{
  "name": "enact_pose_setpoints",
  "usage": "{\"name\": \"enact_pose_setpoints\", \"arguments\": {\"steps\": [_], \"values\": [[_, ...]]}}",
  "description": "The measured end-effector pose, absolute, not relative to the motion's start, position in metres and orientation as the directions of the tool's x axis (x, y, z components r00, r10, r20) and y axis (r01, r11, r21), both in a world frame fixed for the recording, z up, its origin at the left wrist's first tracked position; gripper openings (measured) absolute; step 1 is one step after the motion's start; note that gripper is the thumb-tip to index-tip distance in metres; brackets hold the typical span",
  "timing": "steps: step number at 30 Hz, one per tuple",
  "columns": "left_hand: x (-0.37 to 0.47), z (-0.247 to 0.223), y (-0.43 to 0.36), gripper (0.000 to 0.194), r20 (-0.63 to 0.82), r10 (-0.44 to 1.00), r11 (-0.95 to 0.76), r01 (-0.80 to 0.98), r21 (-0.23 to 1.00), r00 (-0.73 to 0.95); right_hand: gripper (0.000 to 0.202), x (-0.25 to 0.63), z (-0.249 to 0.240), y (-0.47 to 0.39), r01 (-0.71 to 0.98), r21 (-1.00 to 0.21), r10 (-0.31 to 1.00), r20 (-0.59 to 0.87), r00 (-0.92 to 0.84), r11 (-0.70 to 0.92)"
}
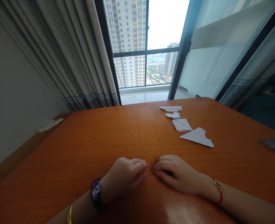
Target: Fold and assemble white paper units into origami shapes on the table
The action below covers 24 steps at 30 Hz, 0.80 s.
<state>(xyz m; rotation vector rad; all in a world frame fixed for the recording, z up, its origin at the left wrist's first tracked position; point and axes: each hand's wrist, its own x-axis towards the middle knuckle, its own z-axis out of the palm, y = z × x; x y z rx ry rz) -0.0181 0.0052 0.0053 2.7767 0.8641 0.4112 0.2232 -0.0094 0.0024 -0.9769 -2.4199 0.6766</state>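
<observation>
My left hand (126,174) rests on the brown wooden table (88,140) near its middle, with loosely stretched fingers pointing right and the thumb a little apart. Opposite it lies my right hand (174,172), its fingers gently bent toward the left, a gap showing between thumb and forefinger. A short stretch of tabletop separates the fingertips. Nothing shows in either hand. Closest to the right hand is a white paper triangle with a notched end (198,137). Behind it sit a folded paper square with crease lines (182,125), a small crumpled folded paper (173,115) and a narrow paper strip (171,109).
A blurred-out object (273,145) lies at the table's right edge. Left of the table, a pale flat item (50,125) rests on a ledge by the wall. Grey curtains (81,62) and a window door (146,53) stand beyond the far edge.
</observation>
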Motion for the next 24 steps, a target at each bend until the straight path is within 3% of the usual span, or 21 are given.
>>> {"name": "enact_pose_setpoints", "arguments": {"steps": [24], "values": [[-0.0171, 0.0068, 0.0048, 0.024, 0.180, 0.579, -0.807, 0.526, 0.269, 0.795, 0.015, 0.2243, 0.0024, -0.0110, 0.515, -0.582, 0.727, 0.206, -0.655, 0.629]]}}
